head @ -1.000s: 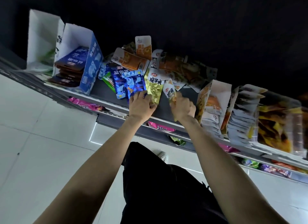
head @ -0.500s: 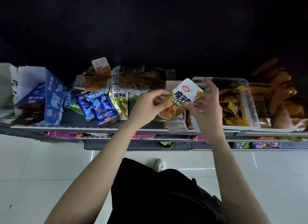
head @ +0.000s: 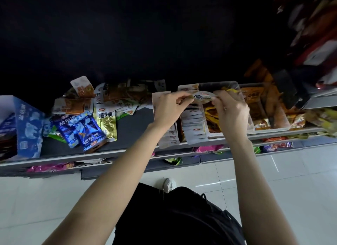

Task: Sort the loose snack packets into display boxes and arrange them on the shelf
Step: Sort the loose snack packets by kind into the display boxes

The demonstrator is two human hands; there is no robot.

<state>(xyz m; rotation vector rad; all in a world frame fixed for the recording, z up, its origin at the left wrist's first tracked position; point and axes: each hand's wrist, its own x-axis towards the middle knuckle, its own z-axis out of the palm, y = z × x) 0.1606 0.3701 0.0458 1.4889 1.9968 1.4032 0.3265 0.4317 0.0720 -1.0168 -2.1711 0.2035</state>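
Observation:
Both hands hold one white and orange snack packet (head: 201, 97) above a display box (head: 194, 124) filled with a row of similar white packets. My left hand (head: 170, 109) pinches the packet's left edge and my right hand (head: 230, 111) pinches its right edge. Loose packets lie in a heap (head: 116, 97) on the grey shelf (head: 127, 151) to the left, among them blue packets (head: 83, 131) and a gold one (head: 106, 123).
A blue display box (head: 27, 128) stands at the shelf's left end. Clear plastic tubs (head: 269, 113) of orange and yellow packets sit to the right of the hands. More packets show on the lower shelf (head: 207, 149). White floor tiles lie below.
The hands lifted a packet from the loose heap, carried it right and now hold it over the box of white packets. The view has shifted right.

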